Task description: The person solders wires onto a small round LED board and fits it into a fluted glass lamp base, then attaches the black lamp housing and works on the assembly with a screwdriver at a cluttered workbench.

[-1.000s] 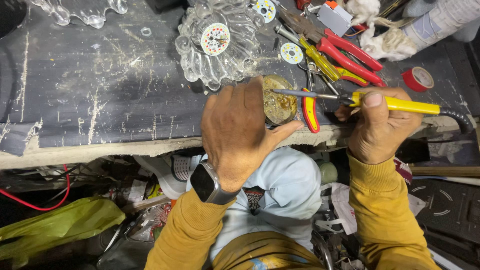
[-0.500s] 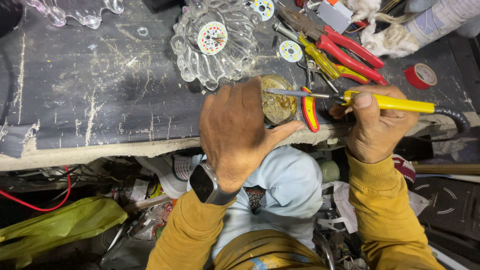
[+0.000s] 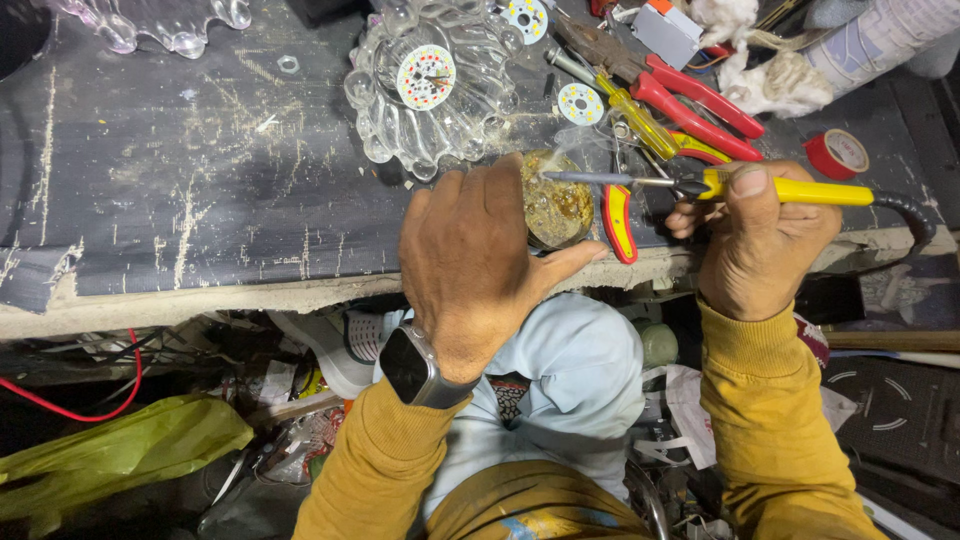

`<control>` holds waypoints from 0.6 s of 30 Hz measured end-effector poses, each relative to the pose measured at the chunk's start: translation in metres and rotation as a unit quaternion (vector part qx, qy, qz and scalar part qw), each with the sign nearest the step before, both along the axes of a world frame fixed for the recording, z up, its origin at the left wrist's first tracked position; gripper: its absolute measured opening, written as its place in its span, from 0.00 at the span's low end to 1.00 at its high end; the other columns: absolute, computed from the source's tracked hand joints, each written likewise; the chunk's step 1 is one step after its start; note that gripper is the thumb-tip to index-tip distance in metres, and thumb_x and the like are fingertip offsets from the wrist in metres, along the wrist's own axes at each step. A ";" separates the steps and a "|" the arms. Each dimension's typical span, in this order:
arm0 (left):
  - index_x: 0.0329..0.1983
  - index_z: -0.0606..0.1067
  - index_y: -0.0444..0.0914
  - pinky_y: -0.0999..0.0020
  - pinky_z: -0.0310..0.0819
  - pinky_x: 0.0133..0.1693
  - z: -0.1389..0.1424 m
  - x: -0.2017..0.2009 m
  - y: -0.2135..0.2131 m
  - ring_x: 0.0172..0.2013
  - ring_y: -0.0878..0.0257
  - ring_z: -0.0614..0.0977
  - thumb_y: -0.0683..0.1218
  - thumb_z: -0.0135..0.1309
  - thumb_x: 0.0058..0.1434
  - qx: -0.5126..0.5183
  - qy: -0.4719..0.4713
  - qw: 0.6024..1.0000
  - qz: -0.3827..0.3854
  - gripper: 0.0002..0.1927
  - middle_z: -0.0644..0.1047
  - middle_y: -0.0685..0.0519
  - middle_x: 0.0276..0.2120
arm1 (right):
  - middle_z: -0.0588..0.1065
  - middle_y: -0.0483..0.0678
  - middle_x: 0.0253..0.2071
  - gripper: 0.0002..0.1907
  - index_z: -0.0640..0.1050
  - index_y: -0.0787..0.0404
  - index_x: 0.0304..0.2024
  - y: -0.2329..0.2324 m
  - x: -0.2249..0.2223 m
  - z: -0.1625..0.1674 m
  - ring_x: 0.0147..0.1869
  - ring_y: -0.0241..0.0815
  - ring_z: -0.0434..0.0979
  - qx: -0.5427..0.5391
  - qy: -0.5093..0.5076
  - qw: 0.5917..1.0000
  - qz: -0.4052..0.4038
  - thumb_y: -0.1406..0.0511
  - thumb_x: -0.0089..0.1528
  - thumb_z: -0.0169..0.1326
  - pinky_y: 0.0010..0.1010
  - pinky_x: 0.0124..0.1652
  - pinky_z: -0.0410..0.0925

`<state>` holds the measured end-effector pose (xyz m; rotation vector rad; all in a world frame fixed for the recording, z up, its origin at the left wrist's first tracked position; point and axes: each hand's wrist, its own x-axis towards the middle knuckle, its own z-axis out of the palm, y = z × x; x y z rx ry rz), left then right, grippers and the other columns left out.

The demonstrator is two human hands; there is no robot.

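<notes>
At the bench's front edge, left hand (image 3: 478,262) fingers curl around a tin (image 3: 556,200) best held steady as right hand (image 3: 757,240) fingers pinch a soldering iron (image 3: 700,186).

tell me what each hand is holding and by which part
Right hand grips the soldering iron by its yellow handle; left hand steadies the small round tin at its side.
</notes>
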<state>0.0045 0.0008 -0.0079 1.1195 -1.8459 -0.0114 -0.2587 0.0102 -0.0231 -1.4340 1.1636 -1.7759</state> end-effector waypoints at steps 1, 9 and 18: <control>0.50 0.74 0.29 0.55 0.63 0.36 0.001 0.001 0.001 0.35 0.52 0.73 0.72 0.64 0.51 0.000 -0.001 1.000 -0.001 0.45 0.73 0.47 0.33 | 0.74 0.55 0.31 0.23 0.74 0.71 0.42 0.000 -0.001 0.001 0.27 0.46 0.76 0.004 -0.007 1.000 -0.002 0.55 0.73 0.63 0.37 0.31 0.74; 0.52 0.74 0.29 0.56 0.64 0.36 0.006 0.002 0.005 0.35 0.52 0.73 0.73 0.64 0.49 0.015 0.001 1.000 -0.001 0.46 0.73 0.47 0.32 | 0.73 0.53 0.26 0.25 0.74 0.67 0.42 -0.006 -0.011 0.012 0.26 0.44 0.76 0.065 -0.053 0.996 -0.016 0.49 0.72 0.61 0.35 0.30 0.73; 0.53 0.73 0.27 0.54 0.64 0.35 0.013 0.007 0.014 0.33 0.53 0.73 0.74 0.65 0.41 0.029 -0.003 0.999 0.036 0.52 0.72 0.48 0.30 | 0.73 0.52 0.32 0.23 0.70 0.66 0.41 0.000 0.001 0.020 0.31 0.44 0.76 0.027 -0.095 0.995 0.012 0.53 0.74 0.59 0.33 0.28 0.69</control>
